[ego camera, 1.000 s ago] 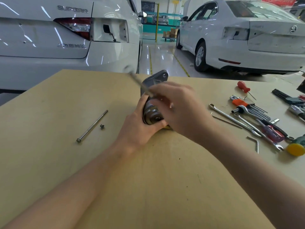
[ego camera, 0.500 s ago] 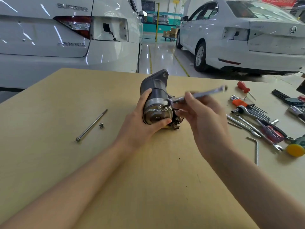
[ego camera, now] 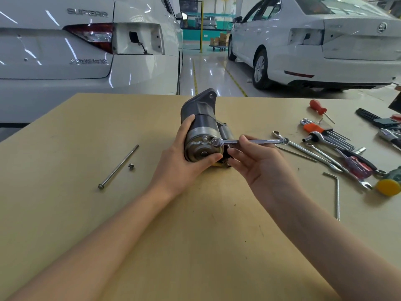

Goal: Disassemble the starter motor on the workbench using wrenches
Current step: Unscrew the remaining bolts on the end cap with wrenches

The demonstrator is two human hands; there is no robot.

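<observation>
Swinging rightward since a moment ago, the wrench (ego camera: 249, 141) pinched by the right hand (ego camera: 258, 164) sits on a bolt; left hand (ego camera: 186, 161) grips the starter motor (ego camera: 201, 127), loosening underway.

Open bench to the left, crowded tools to the right

Left of the starter motor (ego camera: 200, 131), only a long bolt (ego camera: 118, 166) and a small screw (ego camera: 131, 166) lie on the workbench (ego camera: 65, 148); the near surface lies bare between the forearms. To the right, spanners (ego camera: 308, 152), hex keys (ego camera: 329, 134), a bent key (ego camera: 336, 193) and screwdrivers (ego camera: 355, 167) crowd the bench.
</observation>
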